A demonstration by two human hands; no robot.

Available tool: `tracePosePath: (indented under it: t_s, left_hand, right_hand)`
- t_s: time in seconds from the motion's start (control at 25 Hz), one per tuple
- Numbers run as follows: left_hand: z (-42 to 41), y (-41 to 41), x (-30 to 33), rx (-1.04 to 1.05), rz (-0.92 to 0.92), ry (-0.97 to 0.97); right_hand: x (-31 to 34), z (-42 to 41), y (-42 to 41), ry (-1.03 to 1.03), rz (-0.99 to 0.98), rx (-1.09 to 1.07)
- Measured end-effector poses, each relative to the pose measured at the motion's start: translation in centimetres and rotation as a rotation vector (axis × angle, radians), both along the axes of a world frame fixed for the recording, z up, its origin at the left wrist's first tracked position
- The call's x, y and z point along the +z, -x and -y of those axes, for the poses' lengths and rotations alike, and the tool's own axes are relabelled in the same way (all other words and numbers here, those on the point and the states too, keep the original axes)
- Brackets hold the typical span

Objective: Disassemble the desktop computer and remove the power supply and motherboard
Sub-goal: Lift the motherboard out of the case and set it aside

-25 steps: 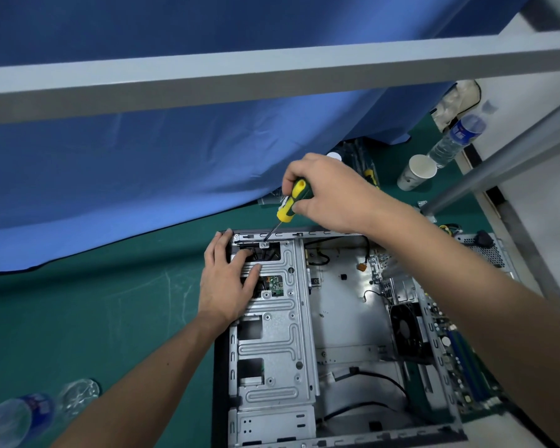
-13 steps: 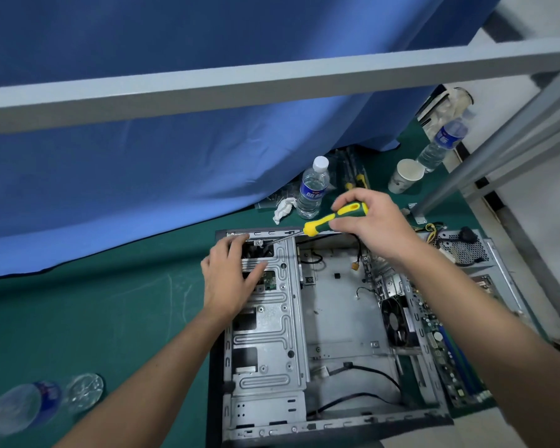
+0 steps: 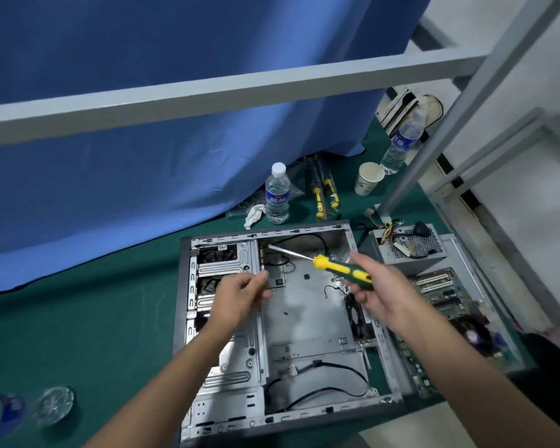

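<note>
my right hand (image 3: 380, 294) grips the green/yellow screwdriver (image 3: 343, 271) by the handle, shaft pointing up-left w/ the tip over the far inner corner of the pc case (image 3: 188, 263). my left hand (image 3: 241, 294) hovers over the drive cage (image 3: 227, 263), fingers curled w/ thumb and fingertips drawn together; too blurry to tell if sth small is pinched there. the case lies on its side, open side up, on the green mat (image 3: 78, 318). inside it: the metal drive cage along the left, a bare metal tray in the middle, black cables (image 3: 324, 388) looping across the near part, and a black fan (image 3: 358, 318) at the right wall. the power supply (image 3: 411, 250) sits outside the case, just beside its far right corner, w/ its wires bunched on top. the motherboard (image 3: 440, 295) also lies outside, flat along the case's right side, near the psu. behind the case: an upright water bottle (image 3: 277, 194) w/ clear liquid in it, a crumpled tissue (image 3: 253, 215) touching its base, 2 more yellow-handled tools (image 3: 325, 195), a paper cup (image 3: 367, 178) (can't see inside it) and a 2nd bottle (image 3: 401, 145) w/ water. at my near left, a bottle (image 3: 4, 412) lies on its side, blurred. a blue curtain (image 3: 143, 173) hangs behind.
</note>
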State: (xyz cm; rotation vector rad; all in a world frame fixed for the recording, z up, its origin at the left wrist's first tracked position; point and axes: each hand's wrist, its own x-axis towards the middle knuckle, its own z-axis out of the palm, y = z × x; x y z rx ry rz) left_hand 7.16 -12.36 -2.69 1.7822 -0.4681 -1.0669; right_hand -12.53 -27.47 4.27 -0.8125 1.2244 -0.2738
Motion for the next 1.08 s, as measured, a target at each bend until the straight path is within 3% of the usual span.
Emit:
tracePosePath:
  t_s: [0.08, 0.16, 0.36, 0.6, 0.72, 0.8, 0.92, 0.96, 1.08]
  left_hand:
    - [0.4, 2.8, 0.6, -0.014, -0.214, 0.027]
    - [0.9, 5.8, 1.0, -0.076, -0.354, 0.013]
    - [2.0, 12.0, 1.3, -0.202, -0.541, -0.020]
    - [3.2, 15.5, 1.7, -0.132, -0.634, -0.040]
    - [3.7, 16.7, 1.7, -0.170, -0.583, -0.064]
    - [3.6, 16.7, 1.5, -0.282, -0.311, -0.124]
    - [1.6, 13.7, -0.6, -0.395, 0.707, -0.288]
    - [0.6, 12.3, -1.5, -0.337, 0.924, -0.361]
    - [-1.8, 9.1, -4.4, -0.257, 1.025, -0.602]
  right_hand:
    - [-0.5, -1.2, 2.1, -0.215, 0.151, 0.077]
    - [-0.9, -2.4, 3.3, -0.253, 0.250, 0.182]
    - [-2.1, -3.6, 5.0, 0.251, 0.061, 0.362]
    - [-2.7, -2.7, 8.7, 0.395, -0.041, 0.466]
    - [-3.5, -2.5, 9.8, 0.413, -0.072, 0.479]
    - [-4.6, -2.0, 10.7, 0.424, -0.117, 0.410]
    - [-7.3, 0.0, 13.3, 0.440, -0.299, 0.163]
    - [-8.6, 0.4, 14.4, 0.443, -0.371, 0.146]
    - [-12.7, -0.7, 16.2, 0.405, -0.556, 0.320]
